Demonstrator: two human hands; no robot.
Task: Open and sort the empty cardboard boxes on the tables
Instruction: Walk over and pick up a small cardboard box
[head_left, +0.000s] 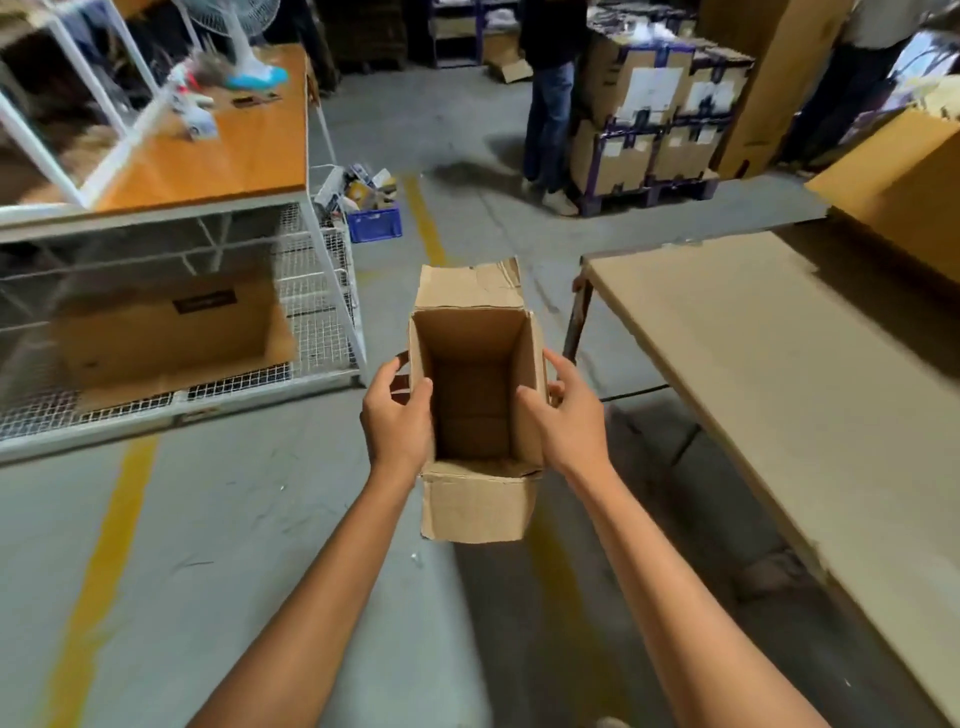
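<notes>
**Head view.** An open box (475, 395) of plain brown cardboard is held in the air above the floor (260, 519), between the two tables and touching neither. Its mouth faces up. The far flap (467, 286) stands upright and the near flap (478, 509) hangs down toward the viewer. No writing can be made out on its visible faces.

The left hand (397, 415) grips the box's left wall, with the thumb hooked over the rim to the inside and the fingers curled round the outside. The right hand (566, 415) grips the right wall in the same way. Both forearms are bare and reach forward.

The left table (234, 145) has an orange top and carries a fan (244, 31). On the mesh shelf (311, 312) beneath it lies a large box (166, 332) with a dark label (205, 301), too blurred to read. The right table (779, 389) is covered by a cardboard sheet.

Behind, stacked boxes (654, 104) carry white labels too small to read, and a person (545, 104) stands beside them. A blue crate (374, 223) sits on the floor near a yellow line (426, 218).
</notes>
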